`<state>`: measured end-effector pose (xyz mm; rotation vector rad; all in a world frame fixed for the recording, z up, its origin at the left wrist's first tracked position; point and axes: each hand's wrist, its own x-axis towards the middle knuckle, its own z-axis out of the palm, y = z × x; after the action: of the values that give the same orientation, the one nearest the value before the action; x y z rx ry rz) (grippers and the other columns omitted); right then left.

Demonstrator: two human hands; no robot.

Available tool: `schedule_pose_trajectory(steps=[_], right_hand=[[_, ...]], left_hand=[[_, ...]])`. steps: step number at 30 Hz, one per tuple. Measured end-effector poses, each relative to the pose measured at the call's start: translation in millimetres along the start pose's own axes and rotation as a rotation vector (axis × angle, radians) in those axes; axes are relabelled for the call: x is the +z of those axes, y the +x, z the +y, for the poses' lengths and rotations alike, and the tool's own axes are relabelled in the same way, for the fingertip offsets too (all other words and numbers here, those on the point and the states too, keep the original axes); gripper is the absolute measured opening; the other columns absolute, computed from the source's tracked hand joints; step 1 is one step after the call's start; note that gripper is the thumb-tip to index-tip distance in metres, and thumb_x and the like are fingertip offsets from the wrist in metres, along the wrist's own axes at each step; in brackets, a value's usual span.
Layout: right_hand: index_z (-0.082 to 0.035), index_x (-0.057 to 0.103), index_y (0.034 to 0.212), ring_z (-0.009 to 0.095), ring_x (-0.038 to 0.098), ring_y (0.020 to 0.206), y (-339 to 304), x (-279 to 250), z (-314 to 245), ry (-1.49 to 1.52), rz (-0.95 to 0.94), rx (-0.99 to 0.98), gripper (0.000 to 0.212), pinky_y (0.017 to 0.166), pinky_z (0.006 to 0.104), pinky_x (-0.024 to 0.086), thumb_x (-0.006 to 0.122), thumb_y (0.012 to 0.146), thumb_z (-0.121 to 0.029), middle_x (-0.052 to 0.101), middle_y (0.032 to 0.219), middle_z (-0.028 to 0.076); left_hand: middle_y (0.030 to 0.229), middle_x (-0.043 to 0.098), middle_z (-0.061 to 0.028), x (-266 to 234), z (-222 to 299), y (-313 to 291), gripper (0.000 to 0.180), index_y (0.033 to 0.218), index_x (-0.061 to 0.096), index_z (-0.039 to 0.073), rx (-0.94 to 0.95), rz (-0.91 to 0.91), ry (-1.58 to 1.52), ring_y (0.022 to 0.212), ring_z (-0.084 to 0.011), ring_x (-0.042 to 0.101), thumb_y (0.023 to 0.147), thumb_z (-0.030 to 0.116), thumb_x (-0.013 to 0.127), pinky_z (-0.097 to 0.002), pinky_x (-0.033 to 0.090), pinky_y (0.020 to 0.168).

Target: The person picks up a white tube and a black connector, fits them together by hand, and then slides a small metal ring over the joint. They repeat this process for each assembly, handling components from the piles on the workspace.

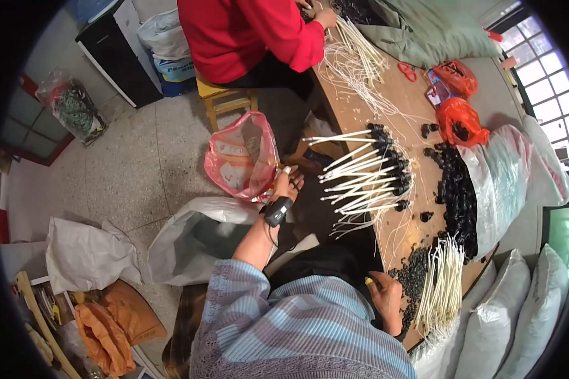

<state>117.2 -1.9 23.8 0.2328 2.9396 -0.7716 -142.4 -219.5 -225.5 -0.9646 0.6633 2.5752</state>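
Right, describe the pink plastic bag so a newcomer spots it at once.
Find the wooden table and look left of it: a yellow stool stands farther off, a large white sack nearer. Between those two, beside the left hand, the pink plastic bag gapes open. Its pink colour sets it apart from the white sack.

Glossy black plastic fittings [456,202] and smooth white plastic-looking cables [439,287] cover a matt wooden worktable [417,221] at 3 o'clock. A crinkled, shiny pink plastic bag [243,155] gapes at 10 o'clock, below a smooth wooden stool [224,91] at 11. Ribbed knit cloth forms the sweater [316,328] at 6; dull, woven-looking sacks [496,322] bulge at 4.
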Motion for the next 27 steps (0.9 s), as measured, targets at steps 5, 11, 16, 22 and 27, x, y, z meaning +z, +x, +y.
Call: schedule_pose_trajectory(steps=[5,11,16,22,27], right_hand=[[-0.001,0.069,0.095,0.029,0.067,0.068,-4,-3,-5,-0.090,-0.026,0.107,0.020,0.062,0.0330,0.051,0.070,0.076,-0.009,0.068,0.082,0.016],[-0.006,0.070,0.097,0.030,0.066,0.069,-8,-6,-15,0.020,0.003,-0.032,0.022,0.061,0.0357,0.050,0.072,0.077,-0.014,0.068,0.084,0.015],[-0.004,0.070,0.096,0.031,0.065,0.067,-13,-16,3,-0.036,0.114,0.230,0.021,0.060,0.0356,0.050,0.070,0.078,-0.015,0.067,0.081,0.016],[-0.006,0.069,0.098,0.030,0.064,0.065,-18,-26,62,0.149,0.339,0.324,0.022,0.058,0.0367,0.048,0.067,0.082,-0.021,0.065,0.078,0.016],[-0.007,0.070,0.099,0.034,0.065,0.074,-47,-40,112,0.115,0.541,0.577,0.024,0.065,0.0386,0.050,0.067,0.081,-0.023,0.068,0.084,0.016]], left_hand=[[0.125,0.051,-0.0107,121,19,33,0.051,0.131,0.048,0.011,-0.026,-0.304,-0.084,0.108,-0.0300,0.053,0.089,0.038,0.057,-0.0480,0.042,0.096],[0.136,0.048,-0.0144,-42,111,190,0.059,0.136,0.039,0.009,0.175,0.120,0.276,0.117,-0.0325,0.053,0.091,0.045,0.052,-0.0511,0.049,0.089],[0.070,0.057,-0.0030,8,41,86,0.017,0.092,0.063,0.008,0.373,-0.010,0.468,0.062,-0.0162,0.056,0.094,0.019,0.049,-0.0326,0.046,0.052],[0.096,0.062,-0.0051,84,65,-114,0.025,0.110,0.057,0.003,0.847,-0.324,0.947,0.071,-0.0112,0.056,0.094,0.002,0.038,-0.0240,0.049,0.061],[0.098,0.066,-0.0096,158,-61,-202,0.030,0.105,0.062,0.000,0.408,-1.129,1.268,0.088,-0.0194,0.065,0.079,-0.008,0.049,-0.0293,0.051,0.080]])
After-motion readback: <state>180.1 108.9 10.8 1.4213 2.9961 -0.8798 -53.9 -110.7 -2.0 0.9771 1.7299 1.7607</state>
